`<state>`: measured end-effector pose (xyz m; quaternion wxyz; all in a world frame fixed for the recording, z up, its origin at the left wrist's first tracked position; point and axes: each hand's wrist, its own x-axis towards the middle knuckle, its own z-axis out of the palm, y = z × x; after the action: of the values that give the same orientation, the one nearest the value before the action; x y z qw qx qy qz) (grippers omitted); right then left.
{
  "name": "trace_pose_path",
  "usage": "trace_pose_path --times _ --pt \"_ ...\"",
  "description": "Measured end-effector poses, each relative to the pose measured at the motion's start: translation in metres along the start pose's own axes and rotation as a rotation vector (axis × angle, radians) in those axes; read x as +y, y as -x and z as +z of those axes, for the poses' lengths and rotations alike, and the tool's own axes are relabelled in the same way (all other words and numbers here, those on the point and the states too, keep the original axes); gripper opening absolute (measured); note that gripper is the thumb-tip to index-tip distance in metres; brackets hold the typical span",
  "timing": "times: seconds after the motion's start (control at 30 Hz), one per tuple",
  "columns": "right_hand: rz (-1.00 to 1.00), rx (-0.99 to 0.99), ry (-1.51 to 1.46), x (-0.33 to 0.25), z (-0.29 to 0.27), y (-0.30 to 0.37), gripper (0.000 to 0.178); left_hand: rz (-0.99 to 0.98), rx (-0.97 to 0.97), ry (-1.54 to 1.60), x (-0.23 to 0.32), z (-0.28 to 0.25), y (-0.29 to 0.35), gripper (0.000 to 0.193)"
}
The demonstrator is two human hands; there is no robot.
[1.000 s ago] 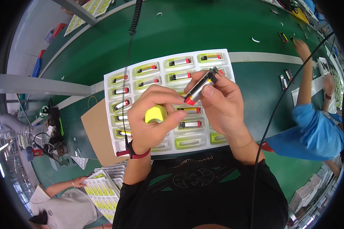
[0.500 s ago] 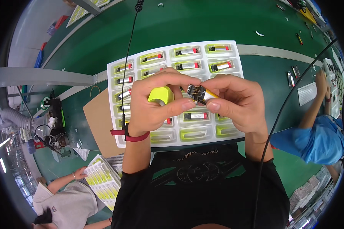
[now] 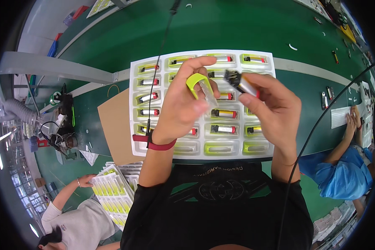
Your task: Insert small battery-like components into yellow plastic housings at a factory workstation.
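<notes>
My left hand (image 3: 181, 104) is curled round a yellow-green plastic shell (image 3: 191, 82), whose open end and clear inner side face up to the right. In my right hand (image 3: 275, 110) a small cylindrical battery assembly (image 3: 246, 86) is pinched between thumb and fingers. It has a black connector end turned toward the shell and a red end near my palm. Shell and battery are apart, both held above a white moulded tray (image 3: 221, 157). Rows of wells hold yellow-green shells with batteries; wells along the near row hold shells without batteries. My hands hide part of the tray.
A brown cardboard sheet (image 3: 118, 125) lies left of the tray. A metal post (image 3: 58, 71) and a hanging black cable (image 3: 158, 62) stand close by on the left. One co-worker at lower left holds stacked trays (image 3: 112, 187); another in blue (image 3: 341, 171) works at right.
My hands have drawn apart, the right one moving right and up with the battery. The shell in my left hand has turned, showing its open inside. The view has shifted slightly.
</notes>
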<state>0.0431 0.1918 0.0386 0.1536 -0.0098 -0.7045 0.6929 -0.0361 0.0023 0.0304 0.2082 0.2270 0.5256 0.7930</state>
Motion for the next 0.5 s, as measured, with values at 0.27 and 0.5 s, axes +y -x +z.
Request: trace_pose_path --times 0.27,0.5 --pt "-0.285 -0.094 0.372 -0.019 -0.009 0.005 0.039 0.235 0.036 -0.022 -0.014 -0.005 0.013 0.059" --pt "-0.349 -0.134 0.583 -0.031 -0.013 0.016 0.040 0.231 -0.020 -0.194 -0.009 0.007 0.016 0.058"
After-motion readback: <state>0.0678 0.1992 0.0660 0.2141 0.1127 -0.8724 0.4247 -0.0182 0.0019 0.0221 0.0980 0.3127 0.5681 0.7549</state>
